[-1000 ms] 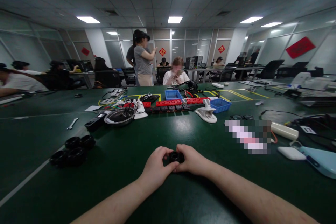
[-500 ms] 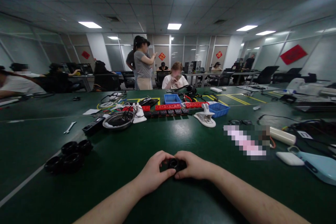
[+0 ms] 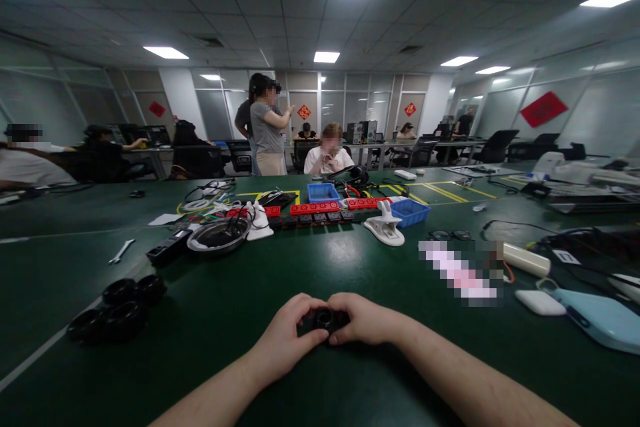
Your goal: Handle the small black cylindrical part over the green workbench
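Note:
Both my hands meet low in the middle of the dark green table (image 3: 350,260). My left hand (image 3: 286,337) and my right hand (image 3: 367,318) are closed from either side on one small black ring-shaped part (image 3: 324,319), thumbs and fingertips pinching it just above the tabletop. Its round opening faces up towards me. To the left lies a cluster of several similar black round parts (image 3: 114,310), out of reach of my left hand.
Farther back lie a metal bowl (image 3: 218,235), red and black power strips (image 3: 320,211), two blue bins (image 3: 410,211), a white clamp (image 3: 384,227) and a wrench (image 3: 121,251). A white cylinder (image 3: 523,259) and light blue case (image 3: 600,317) are at right. People sit and stand beyond the table.
The view has tilted up and shifted, so my hands sit lower in the frame. Both hands keep their hold on the black ring part, with only small finger movement.

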`<state>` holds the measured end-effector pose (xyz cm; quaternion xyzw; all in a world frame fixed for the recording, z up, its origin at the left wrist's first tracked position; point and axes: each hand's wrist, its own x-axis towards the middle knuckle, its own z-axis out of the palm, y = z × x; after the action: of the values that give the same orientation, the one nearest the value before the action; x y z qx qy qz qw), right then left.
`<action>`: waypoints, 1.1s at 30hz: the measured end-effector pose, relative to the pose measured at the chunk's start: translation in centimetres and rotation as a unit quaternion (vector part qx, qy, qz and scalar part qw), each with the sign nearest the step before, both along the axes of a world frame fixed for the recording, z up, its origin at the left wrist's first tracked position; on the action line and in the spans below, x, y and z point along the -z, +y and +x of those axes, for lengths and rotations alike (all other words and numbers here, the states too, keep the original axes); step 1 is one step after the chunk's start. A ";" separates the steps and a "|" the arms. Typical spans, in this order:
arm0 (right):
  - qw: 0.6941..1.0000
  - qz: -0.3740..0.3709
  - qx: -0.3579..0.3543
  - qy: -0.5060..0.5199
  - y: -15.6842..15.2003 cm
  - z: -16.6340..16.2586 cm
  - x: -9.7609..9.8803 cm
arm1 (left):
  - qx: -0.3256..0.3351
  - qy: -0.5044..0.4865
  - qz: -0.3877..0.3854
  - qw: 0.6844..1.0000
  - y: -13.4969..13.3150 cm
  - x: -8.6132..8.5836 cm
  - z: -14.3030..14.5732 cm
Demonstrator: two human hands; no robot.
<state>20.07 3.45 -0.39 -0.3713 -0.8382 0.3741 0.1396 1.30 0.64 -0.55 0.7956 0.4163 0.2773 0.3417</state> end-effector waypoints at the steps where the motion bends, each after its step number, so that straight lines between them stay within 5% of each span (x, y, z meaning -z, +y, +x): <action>1: 1.000 -0.001 0.002 -0.001 0.0 0.0 0.0 | -0.002 0.003 -0.001 1.000 0.0 0.0 0.0; 11: 0.997 0.018 0.067 -0.034 -0.4 -0.6 0.5 | -0.028 -0.009 -0.023 0.999 -0.5 -0.3 0.4; 23: 0.960 0.208 0.136 -0.131 -1.3 -2.1 1.4 | -0.104 0.004 -0.007 0.995 -0.5 0.7 0.9; 27: 0.979 0.178 0.070 -0.071 -0.9 -1.3 1.0 | -0.070 0.000 -0.009 0.997 -0.2 0.5 0.4; 33: 0.999 0.025 0.025 -0.024 -0.1 -0.3 0.2 | -0.011 0.019 -0.009 1.000 0.1 -0.1 -0.1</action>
<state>19.80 3.30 -0.62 -0.3973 -0.8412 0.3399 0.1377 1.22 0.74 -0.42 0.7929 0.4339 0.2625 0.3379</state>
